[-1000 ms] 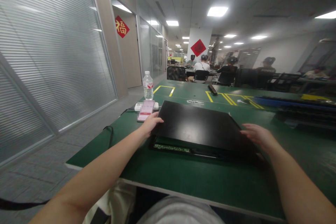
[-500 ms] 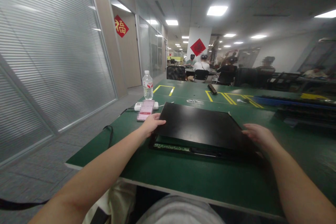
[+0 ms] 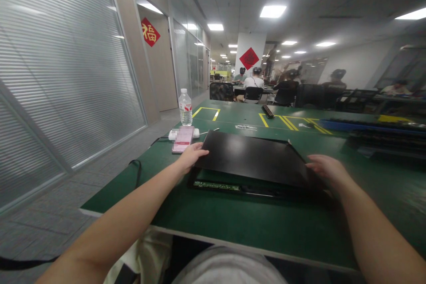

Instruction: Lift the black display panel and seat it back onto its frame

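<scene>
A thin flat black screen panel point(image 3: 253, 156) lies tilted over a black frame point(image 3: 279, 194) on the green table. A strip of green circuit board point(image 3: 218, 186) shows along the frame's near side, left of the middle. My left hand point(image 3: 193, 156) grips the panel's left edge, thumb on top and fingers partly hidden. At the opposite edge is my right hand point(image 3: 328, 169), with its fingertips closed on the panel's right side. The panel's near edge stands apart from the frame.
A pink-screened phone point(image 3: 183, 139) and a water bottle point(image 3: 185, 107) stand at the left, with a white plug-like device point(image 3: 195, 133) behind the phone. Dark trays point(image 3: 386, 146) sit at the right of the green table point(image 3: 239, 219). Several people sit at desks beyond.
The panel's near edge has shifted slightly up and away, and the gap above the frame's near side looks a little wider. Both hands keep their hold.
</scene>
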Action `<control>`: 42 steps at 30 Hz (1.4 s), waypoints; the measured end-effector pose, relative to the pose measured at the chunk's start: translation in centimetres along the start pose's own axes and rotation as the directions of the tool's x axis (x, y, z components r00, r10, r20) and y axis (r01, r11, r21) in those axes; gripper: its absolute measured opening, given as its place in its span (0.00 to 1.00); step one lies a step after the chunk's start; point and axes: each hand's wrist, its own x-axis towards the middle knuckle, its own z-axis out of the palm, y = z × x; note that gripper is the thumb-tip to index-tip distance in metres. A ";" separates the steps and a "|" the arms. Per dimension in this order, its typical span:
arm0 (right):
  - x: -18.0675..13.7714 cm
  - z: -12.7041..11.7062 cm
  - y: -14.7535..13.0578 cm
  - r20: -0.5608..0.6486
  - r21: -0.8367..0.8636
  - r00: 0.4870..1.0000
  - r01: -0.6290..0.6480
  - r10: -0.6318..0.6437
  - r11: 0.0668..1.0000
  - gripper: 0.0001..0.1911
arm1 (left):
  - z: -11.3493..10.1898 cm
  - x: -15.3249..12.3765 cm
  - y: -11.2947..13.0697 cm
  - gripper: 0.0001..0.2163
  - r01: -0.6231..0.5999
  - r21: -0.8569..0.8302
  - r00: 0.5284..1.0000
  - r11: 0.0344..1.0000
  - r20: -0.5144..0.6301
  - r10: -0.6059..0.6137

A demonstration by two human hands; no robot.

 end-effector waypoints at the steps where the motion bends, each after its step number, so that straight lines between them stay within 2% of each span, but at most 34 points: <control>1: 0.0 0.0 0.1 0.002 -0.003 1.000 -0.002 0.002 1.000 0.11 | 0.0 0.0 0.0 0.18 0.000 -0.001 1.000 1.000 0.006 0.000; 10: 1.5 0.2 1.7 0.027 -0.133 0.992 0.122 -0.120 0.984 0.13 | -0.3 0.0 0.1 0.19 0.028 -0.027 0.999 0.999 0.047 -0.027; 19: 2.2 0.4 2.0 0.034 -0.329 0.980 0.195 -0.195 0.924 0.15 | -0.3 0.3 0.0 0.21 0.052 -0.041 0.999 0.998 0.010 -0.052; 27: 1.1 0.4 1.0 0.043 -0.484 0.970 0.231 -0.241 0.844 0.15 | -0.4 0.4 -0.1 0.21 0.060 -0.020 0.998 0.998 0.013 -0.059; 33: 1.2 0.5 1.2 0.058 -0.501 0.970 0.231 -0.235 0.834 0.16 | -0.3 0.3 0.0 0.20 0.055 -0.009 0.998 0.998 0.033 -0.054; 42: 1.2 0.5 1.1 0.056 -0.539 0.971 0.224 -0.231 0.812 0.16 | 0.1 0.0 0.1 0.18 0.048 0.085 0.998 0.995 -0.035 -0.045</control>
